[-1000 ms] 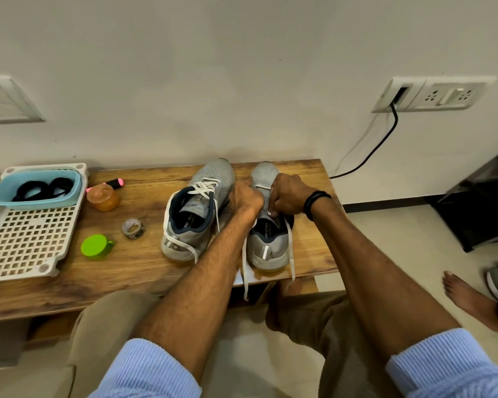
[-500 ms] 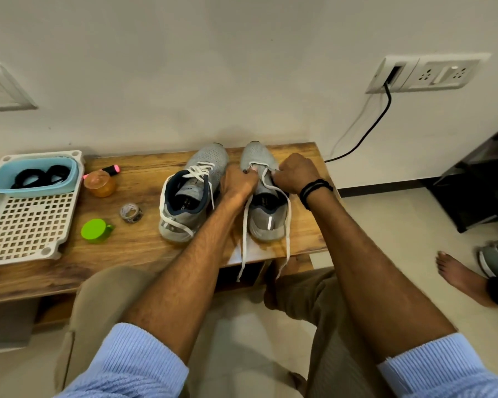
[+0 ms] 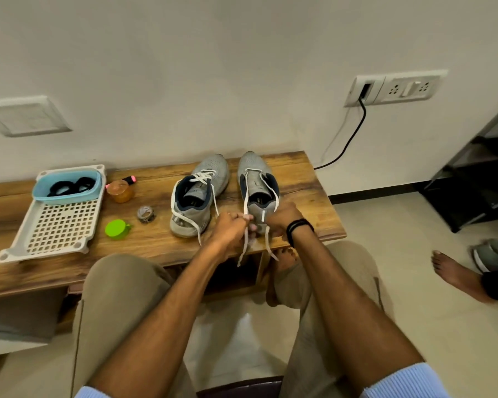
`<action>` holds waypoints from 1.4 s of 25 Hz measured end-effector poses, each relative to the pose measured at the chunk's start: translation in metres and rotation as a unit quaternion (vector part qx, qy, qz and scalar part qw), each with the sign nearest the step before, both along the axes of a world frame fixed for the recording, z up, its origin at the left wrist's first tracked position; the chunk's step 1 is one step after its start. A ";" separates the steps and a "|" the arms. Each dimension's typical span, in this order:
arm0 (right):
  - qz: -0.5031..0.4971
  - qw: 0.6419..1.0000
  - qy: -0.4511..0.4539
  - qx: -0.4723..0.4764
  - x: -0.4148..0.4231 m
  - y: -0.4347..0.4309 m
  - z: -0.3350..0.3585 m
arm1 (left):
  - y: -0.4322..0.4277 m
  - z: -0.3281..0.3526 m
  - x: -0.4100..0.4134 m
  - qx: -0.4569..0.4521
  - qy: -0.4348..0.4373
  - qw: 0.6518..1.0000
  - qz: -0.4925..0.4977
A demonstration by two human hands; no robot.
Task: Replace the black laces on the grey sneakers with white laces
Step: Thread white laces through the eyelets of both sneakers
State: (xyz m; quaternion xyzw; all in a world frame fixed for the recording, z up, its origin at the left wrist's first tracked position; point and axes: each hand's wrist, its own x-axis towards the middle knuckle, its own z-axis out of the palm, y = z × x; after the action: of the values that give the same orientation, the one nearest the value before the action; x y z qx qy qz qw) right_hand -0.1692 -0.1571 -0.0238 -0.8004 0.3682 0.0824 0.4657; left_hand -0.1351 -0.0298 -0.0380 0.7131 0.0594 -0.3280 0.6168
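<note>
Two grey sneakers stand side by side on the wooden bench (image 3: 305, 202), toes toward the wall. The left sneaker (image 3: 197, 196) carries a loose white lace. The right sneaker (image 3: 256, 185) has a white lace (image 3: 245, 208) threaded only near its toe, both ends running back to my hands. My left hand (image 3: 230, 228) pinches one lace end by the heel. My right hand (image 3: 282, 218) grips the other end, fingers curled. The lace tips dangle below the bench edge. Black laces (image 3: 69, 186) lie coiled in a blue tub (image 3: 41, 193).
A white perforated tray (image 3: 55, 234) holds the blue tub at the left. An orange jar (image 3: 120, 191), a pink marker (image 3: 130, 179), a tape roll (image 3: 146, 214) and a green cap (image 3: 116, 229) lie between tray and sneakers. Another person's bare foot (image 3: 454, 271) rests on the floor at right.
Both hands have pulled back from the right sneaker's toe eyelets to its heel, drawing the white lace ends taut toward me.
</note>
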 end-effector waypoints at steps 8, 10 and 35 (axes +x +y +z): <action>0.039 0.982 0.086 0.167 -0.026 0.008 0.014 | 0.028 0.013 -0.012 -0.017 0.042 0.998 -0.032; 0.051 0.980 0.090 0.169 -0.024 0.010 0.011 | 0.028 0.006 -0.014 -0.019 0.052 0.998 -0.023; 0.187 0.951 0.184 0.165 -0.030 0.009 0.022 | 0.024 0.017 -0.027 0.032 0.057 0.989 -0.136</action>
State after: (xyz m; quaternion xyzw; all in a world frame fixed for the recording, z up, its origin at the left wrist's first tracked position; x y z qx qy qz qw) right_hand -0.1997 -0.1481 -0.0018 -0.7379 0.2724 0.3733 0.4919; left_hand -0.1625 -0.0061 -0.0215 0.7144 0.0074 -0.4467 0.5386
